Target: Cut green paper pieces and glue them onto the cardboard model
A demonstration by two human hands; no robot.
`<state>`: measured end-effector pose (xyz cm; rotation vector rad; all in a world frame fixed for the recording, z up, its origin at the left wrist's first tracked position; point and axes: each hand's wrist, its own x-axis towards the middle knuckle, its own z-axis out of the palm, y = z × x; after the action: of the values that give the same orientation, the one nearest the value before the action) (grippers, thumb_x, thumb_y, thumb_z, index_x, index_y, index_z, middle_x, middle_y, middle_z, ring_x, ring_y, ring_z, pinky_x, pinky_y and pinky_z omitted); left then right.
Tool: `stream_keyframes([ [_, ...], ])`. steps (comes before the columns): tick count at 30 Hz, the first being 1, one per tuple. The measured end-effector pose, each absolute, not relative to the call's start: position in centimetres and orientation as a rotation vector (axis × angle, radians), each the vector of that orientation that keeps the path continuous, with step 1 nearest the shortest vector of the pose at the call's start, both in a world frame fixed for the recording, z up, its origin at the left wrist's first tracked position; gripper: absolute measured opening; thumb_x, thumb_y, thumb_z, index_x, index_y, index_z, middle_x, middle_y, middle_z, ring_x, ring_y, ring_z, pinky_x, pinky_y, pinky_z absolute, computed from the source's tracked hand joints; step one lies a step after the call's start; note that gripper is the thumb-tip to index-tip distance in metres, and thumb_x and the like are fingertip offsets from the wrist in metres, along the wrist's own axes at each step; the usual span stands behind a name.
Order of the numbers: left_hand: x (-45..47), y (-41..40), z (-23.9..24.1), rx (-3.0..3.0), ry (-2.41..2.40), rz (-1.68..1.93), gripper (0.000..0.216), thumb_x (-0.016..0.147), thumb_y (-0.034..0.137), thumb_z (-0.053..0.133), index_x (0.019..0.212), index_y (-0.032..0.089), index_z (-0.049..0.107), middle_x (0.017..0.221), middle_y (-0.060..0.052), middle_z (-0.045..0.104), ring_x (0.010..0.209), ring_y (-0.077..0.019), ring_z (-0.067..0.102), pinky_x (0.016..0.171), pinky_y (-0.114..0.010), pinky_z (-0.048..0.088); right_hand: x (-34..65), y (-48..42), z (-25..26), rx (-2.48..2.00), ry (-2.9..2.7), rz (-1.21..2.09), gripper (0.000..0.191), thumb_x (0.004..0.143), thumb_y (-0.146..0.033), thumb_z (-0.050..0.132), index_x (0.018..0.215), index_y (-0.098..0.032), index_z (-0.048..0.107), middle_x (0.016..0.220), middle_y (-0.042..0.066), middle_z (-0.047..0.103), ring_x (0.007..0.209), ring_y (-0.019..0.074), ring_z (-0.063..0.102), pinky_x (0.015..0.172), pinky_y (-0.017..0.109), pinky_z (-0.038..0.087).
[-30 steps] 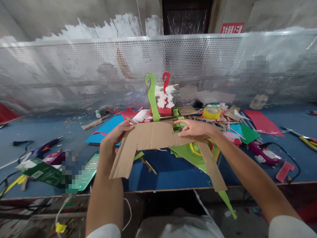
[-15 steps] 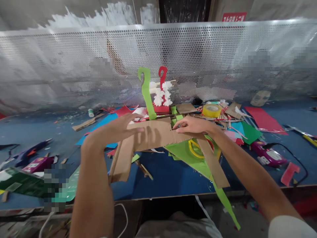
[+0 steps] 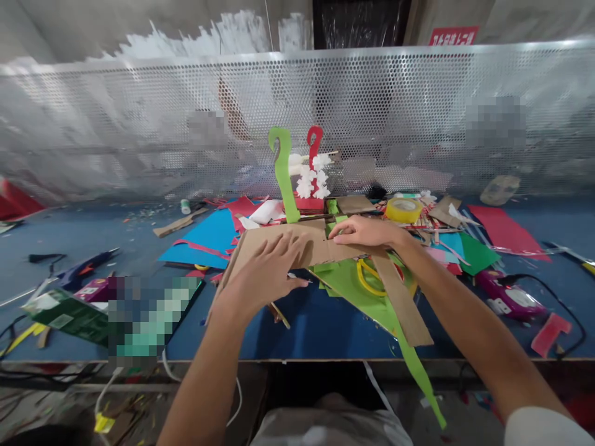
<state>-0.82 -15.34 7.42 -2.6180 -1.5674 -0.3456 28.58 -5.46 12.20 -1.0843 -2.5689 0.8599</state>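
Observation:
Flat across the brown cardboard piece (image 3: pixel 320 249) lies my left hand (image 3: pixel 267 263), its fingers spread. My right hand (image 3: pixel 365 231) is at the cardboard's far right edge, with bent fingers and thumb gripping it beside a small notch. A narrow cardboard strip (image 3: pixel 404 303) slants from under the right wrist towards the table's front. Behind the cardboard stand a green hook-topped shape (image 3: pixel 284 176) and a red hooked one with white flower-like pieces (image 3: pixel 320 176). Green sheet material (image 3: pixel 353 282) and yellow-handled scissors (image 3: pixel 369 279) lie beneath the right forearm.
The blue table (image 3: pixel 316 341) bears paper scraps. Yellow tape (image 3: pixel 403 210) sits at back right, near a red sheet (image 3: pixel 506 232). A purple device (image 3: pixel 511 296) with a black cord lies right. On the left are a glue gun (image 3: pixel 88 269) and a green box (image 3: pixel 69 316). Perforated metal (image 3: pixel 362 111) stands behind.
My left hand has moved from the cardboard's far left edge nearer to me and right, now lying spread on it. My right hand stays at its place. The camera view has shifted slightly left.

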Motion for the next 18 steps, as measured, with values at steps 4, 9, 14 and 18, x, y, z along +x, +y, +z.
stream_keyframes([
  [4,0.7,-14.5,7.1,-2.536,-1.483,-0.247,0.079,0.100,0.042,0.057,0.170,0.026,0.024,0.171,-0.017,0.038,0.156,-0.0394,0.039,0.123,-0.055,0.037,28.6,-5.6,12.5,-1.093,-2.598,0.828,0.035,0.097,-0.046,0.066,0.119,-0.022,0.079,0.113,0.009,0.079,0.097,0.0265,0.070,0.086,0.035,0.049],
  [9,0.2,-14.4,6.7,-2.485,-1.356,-0.239,0.064,0.103,0.025,0.041,0.166,0.019,0.031,0.163,-0.020,0.048,0.149,-0.0349,0.050,0.119,-0.048,0.043,29.6,-4.4,14.1,-1.080,-2.718,0.847,0.041,0.095,-0.047,0.069,0.126,-0.023,0.076,0.110,0.008,0.079,0.091,0.0244,0.070,0.080,0.033,0.049],
  [14,0.1,-14.5,6.9,-2.494,-1.329,-0.240,0.058,0.106,0.026,0.037,0.164,0.019,0.033,0.160,-0.020,0.050,0.147,-0.0341,0.051,0.118,-0.046,0.045,29.2,0.4,15.3,-1.234,-2.676,0.656,0.056,0.092,-0.047,0.073,0.142,-0.024,0.066,0.122,0.013,0.077,0.091,0.0263,0.073,0.078,0.037,0.055],
  [18,0.4,-14.5,7.3,-2.523,-1.382,-0.196,0.058,0.103,0.021,0.039,0.161,0.015,0.037,0.161,-0.022,0.048,0.149,-0.0365,0.049,0.117,-0.048,0.044,27.1,4.2,14.7,-1.117,-2.857,0.469,0.084,0.075,-0.048,0.089,0.150,-0.022,0.060,0.152,0.013,0.062,0.126,0.0332,0.066,0.099,0.041,0.057],
])
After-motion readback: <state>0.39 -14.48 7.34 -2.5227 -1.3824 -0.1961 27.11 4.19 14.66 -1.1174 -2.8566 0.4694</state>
